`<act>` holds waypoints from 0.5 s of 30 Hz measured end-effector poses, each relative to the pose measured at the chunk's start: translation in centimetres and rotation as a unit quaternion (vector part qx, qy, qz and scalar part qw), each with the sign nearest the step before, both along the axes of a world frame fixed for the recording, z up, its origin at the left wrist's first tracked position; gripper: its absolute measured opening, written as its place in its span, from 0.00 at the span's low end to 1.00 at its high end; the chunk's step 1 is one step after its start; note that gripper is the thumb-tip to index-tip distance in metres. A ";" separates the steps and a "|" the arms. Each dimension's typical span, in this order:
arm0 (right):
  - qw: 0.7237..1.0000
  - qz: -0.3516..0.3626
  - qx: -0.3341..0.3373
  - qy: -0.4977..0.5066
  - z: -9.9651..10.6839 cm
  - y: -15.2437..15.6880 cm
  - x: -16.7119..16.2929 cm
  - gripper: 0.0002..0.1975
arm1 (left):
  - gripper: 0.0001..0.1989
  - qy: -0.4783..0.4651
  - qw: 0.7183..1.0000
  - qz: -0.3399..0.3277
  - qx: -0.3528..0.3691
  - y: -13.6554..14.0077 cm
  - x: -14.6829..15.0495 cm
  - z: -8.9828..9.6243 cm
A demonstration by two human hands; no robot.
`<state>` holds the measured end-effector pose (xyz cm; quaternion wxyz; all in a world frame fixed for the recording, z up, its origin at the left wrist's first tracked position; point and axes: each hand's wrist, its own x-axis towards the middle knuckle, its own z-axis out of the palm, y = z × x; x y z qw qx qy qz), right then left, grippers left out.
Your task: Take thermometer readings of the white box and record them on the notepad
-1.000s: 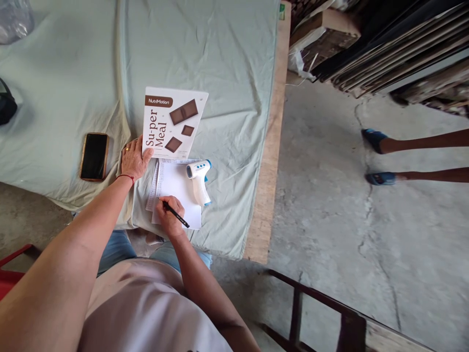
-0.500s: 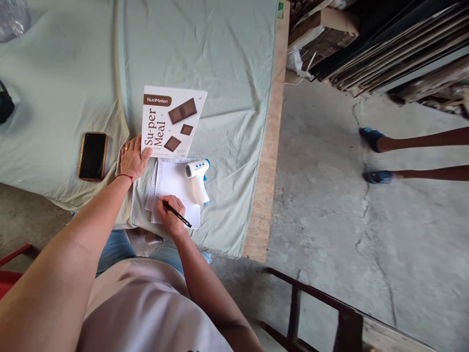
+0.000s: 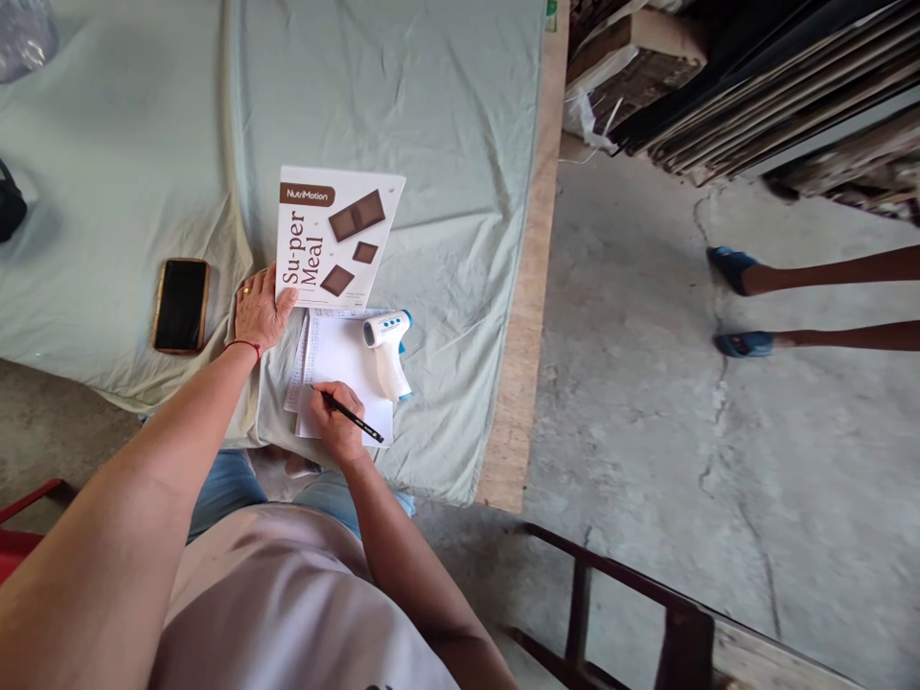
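While a black pen (image 3: 359, 423) is held in the right hand (image 3: 336, 422), a NutriMotion Su-per Meal package (image 3: 345, 240) is held at its lower left corner by the left hand (image 3: 260, 309). The fingers of the right hand are bent and closed around the pen, whose tip is directed to the left, over the left part of a white paper sheet (image 3: 337, 350); whether the paper is touched by this tip cannot be told. The package corner is pinched by the left hand, with the thumb laid on the printed front and the other fingers slightly bent, their tips partly hidden at the edge. On this front, 3 brown pieces are pictured. The package is situated just beyond the papers, above the pale green cloth (image 3: 402, 105) by which the wooden table (image 3: 518, 402) is covered. Printed sheets (image 3: 299, 362) are partly seen at the left side of the white sheet. On its right side, a white and blue infrared thermometer (image 3: 388, 356) is placed, with the handle directed toward the person. To the left of the left hand, a smartphone (image 3: 181, 305) is laid on the cloth. At the right, 2 blue sandals (image 3: 731, 271) are worn by another person on the concrete floor (image 3: 632, 412).
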<state>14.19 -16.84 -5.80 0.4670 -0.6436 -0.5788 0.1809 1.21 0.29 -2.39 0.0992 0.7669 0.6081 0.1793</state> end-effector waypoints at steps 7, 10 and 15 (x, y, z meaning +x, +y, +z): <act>0.999 0.008 0.019 -0.030 0.0 0.2 -0.1 0.07 | 0.41 0.000 1.000 -0.003 -0.002 -0.1 0.0 0.1; 0.999 0.007 0.015 -0.035 -0.1 0.2 0.0 0.07 | 0.41 0.002 1.000 -0.002 0.001 -0.1 0.0 0.1; 0.999 0.006 0.014 -0.036 0.0 0.1 -0.1 0.07 | 0.42 0.004 1.000 -0.003 0.002 -0.1 0.0 0.1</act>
